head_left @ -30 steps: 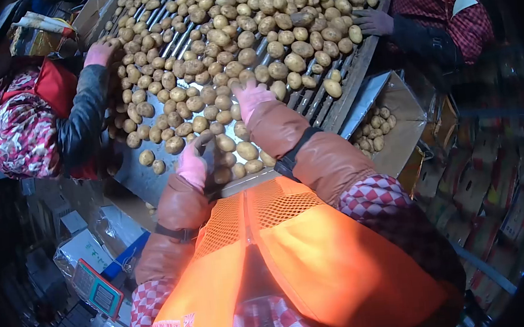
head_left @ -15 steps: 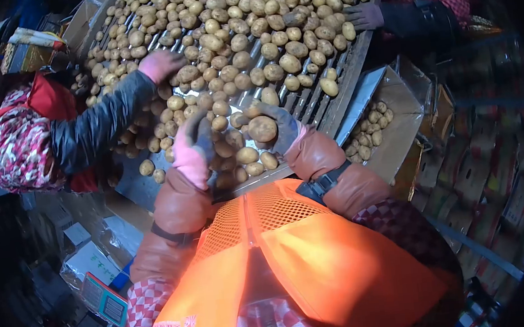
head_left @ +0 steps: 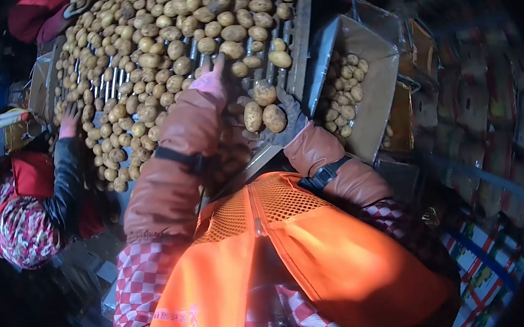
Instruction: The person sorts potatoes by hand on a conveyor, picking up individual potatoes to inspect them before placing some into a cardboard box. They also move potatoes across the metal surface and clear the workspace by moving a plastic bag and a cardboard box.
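My right hand (head_left: pixel 291 122), in a grey-and-pink glove, is cupped around a small group of potatoes (head_left: pixel 274 118) at the near right corner of the roller table. One more potato (head_left: pixel 264 93) rests on top of that group. My left hand (head_left: pixel 211 81), gloved in pink and grey, stretches over the rollers with fingers extended. Its fingertips are right by a large potato (head_left: pixel 231 49). Many pale brown potatoes (head_left: pixel 149 60) lie across the metal rollers (head_left: pixel 281 78), thickest toward the far left.
At my right stands an open cardboard box (head_left: pixel 371 60) with potatoes (head_left: pixel 346 91) inside. A co-worker's gloved hand (head_left: pixel 69 121) reaches to the left side of the table, and another person's glove (head_left: pixel 77 8) shows at the far left. Flattened cartons (head_left: pixel 461 158) lie farther right.
My left hand has moved forward onto the rollers. My right hand has turned and now cups several potatoes. The view has swung to the right, and the left co-worker's arm is drawn back.
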Action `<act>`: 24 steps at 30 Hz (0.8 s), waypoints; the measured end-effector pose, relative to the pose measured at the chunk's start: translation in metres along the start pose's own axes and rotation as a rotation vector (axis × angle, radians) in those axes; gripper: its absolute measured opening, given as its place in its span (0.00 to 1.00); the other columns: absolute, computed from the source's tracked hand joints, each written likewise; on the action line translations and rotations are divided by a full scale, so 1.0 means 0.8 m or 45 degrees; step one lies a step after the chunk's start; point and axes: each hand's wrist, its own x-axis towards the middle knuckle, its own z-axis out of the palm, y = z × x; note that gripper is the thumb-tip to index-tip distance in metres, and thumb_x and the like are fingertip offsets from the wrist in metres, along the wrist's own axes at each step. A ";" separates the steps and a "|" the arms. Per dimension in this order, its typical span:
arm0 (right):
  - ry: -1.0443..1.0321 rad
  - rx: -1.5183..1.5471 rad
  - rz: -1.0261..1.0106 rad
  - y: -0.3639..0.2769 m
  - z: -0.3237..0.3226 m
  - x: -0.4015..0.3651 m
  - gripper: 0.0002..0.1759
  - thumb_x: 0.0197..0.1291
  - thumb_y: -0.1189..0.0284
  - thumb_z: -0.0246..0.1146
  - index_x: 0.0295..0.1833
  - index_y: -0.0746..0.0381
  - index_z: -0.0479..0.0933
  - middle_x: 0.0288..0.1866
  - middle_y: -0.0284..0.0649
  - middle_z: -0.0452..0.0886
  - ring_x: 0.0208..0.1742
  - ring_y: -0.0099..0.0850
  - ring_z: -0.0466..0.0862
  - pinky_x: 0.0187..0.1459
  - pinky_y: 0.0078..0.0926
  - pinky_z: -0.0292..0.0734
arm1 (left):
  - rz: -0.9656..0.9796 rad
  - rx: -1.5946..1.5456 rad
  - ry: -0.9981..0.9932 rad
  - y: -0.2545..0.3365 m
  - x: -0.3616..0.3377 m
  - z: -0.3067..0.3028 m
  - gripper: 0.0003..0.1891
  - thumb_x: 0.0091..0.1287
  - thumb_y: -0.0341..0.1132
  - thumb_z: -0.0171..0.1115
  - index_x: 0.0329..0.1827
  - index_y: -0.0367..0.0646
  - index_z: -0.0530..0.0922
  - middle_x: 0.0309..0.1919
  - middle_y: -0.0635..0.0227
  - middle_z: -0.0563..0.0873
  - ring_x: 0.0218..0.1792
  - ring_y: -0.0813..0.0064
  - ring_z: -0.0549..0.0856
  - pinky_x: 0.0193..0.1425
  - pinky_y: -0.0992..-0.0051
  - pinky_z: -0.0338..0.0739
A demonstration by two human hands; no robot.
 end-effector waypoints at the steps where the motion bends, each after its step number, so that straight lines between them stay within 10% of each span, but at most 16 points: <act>1: -0.017 0.013 0.048 -0.005 0.000 -0.006 0.40 0.61 0.41 0.63 0.73 0.51 0.69 0.69 0.50 0.74 0.64 0.57 0.78 0.54 0.68 0.79 | 0.014 -0.051 0.119 0.005 0.006 0.010 0.46 0.56 0.41 0.75 0.78 0.59 0.61 0.78 0.38 0.55 0.71 0.37 0.70 0.71 0.55 0.74; 5: -0.137 -0.115 -0.106 -0.017 -0.008 -0.024 0.48 0.64 0.37 0.56 0.75 0.65 0.63 0.73 0.53 0.69 0.68 0.59 0.75 0.59 0.64 0.79 | 0.096 -0.159 0.167 -0.002 0.016 0.022 0.45 0.52 0.43 0.79 0.74 0.57 0.64 0.66 0.40 0.67 0.60 0.38 0.81 0.63 0.56 0.81; 10: -0.277 -0.467 -0.234 -0.045 0.016 -0.038 0.31 0.64 0.54 0.57 0.59 0.70 0.75 0.32 0.48 0.83 0.39 0.45 0.84 0.41 0.43 0.82 | -0.085 0.161 -0.033 0.027 -0.031 0.019 0.39 0.50 0.48 0.78 0.65 0.55 0.69 0.60 0.48 0.71 0.53 0.44 0.85 0.54 0.53 0.83; 12: 0.051 -0.382 -0.372 -0.059 0.058 -0.086 0.26 0.64 0.58 0.56 0.57 0.67 0.76 0.33 0.50 0.83 0.40 0.48 0.85 0.39 0.41 0.82 | -0.103 0.167 -0.105 0.026 -0.030 0.014 0.35 0.54 0.47 0.76 0.64 0.55 0.69 0.61 0.49 0.71 0.54 0.44 0.84 0.55 0.52 0.82; 13: -0.562 -0.451 -0.397 -0.095 0.002 -0.083 0.28 0.64 0.54 0.58 0.62 0.63 0.74 0.44 0.52 0.84 0.50 0.51 0.85 0.46 0.50 0.84 | -0.073 0.098 -0.119 0.034 -0.038 -0.003 0.33 0.56 0.46 0.74 0.64 0.56 0.68 0.62 0.49 0.70 0.57 0.43 0.83 0.57 0.51 0.81; 15: 0.194 -0.124 -0.574 -0.106 0.021 -0.150 0.29 0.69 0.47 0.56 0.62 0.60 0.74 0.63 0.51 0.78 0.61 0.50 0.80 0.52 0.70 0.80 | -0.017 0.035 0.023 0.011 -0.019 0.019 0.33 0.56 0.45 0.74 0.64 0.57 0.69 0.62 0.51 0.72 0.58 0.45 0.82 0.58 0.52 0.80; 17: 0.804 -1.004 -0.561 -0.166 -0.037 -0.172 0.25 0.69 0.55 0.63 0.61 0.61 0.73 0.56 0.44 0.80 0.55 0.36 0.82 0.57 0.32 0.81 | 0.032 -0.056 0.144 -0.012 0.002 0.039 0.32 0.55 0.45 0.75 0.63 0.56 0.71 0.61 0.52 0.75 0.58 0.45 0.82 0.59 0.53 0.79; 19: 1.042 -1.516 -0.903 -0.151 -0.054 -0.182 0.28 0.67 0.57 0.67 0.64 0.63 0.73 0.58 0.42 0.80 0.56 0.32 0.82 0.57 0.25 0.80 | 0.094 -0.138 0.258 -0.011 0.004 0.033 0.31 0.55 0.45 0.76 0.62 0.56 0.73 0.60 0.54 0.77 0.58 0.46 0.82 0.60 0.55 0.79; 22: 0.689 -1.378 -1.124 -0.107 -0.014 -0.146 0.32 0.67 0.60 0.69 0.69 0.65 0.70 0.57 0.41 0.81 0.54 0.31 0.83 0.54 0.27 0.82 | 0.099 -0.574 0.304 -0.042 0.010 0.042 0.27 0.61 0.46 0.72 0.63 0.55 0.78 0.57 0.54 0.82 0.57 0.51 0.84 0.62 0.60 0.78; 24: 0.290 -1.030 -0.526 -0.085 -0.004 -0.117 0.38 0.69 0.52 0.63 0.75 0.64 0.65 0.65 0.49 0.78 0.63 0.41 0.80 0.62 0.47 0.77 | -0.017 -0.572 0.460 -0.016 -0.013 0.017 0.29 0.62 0.45 0.73 0.67 0.53 0.76 0.53 0.54 0.84 0.52 0.54 0.86 0.58 0.62 0.81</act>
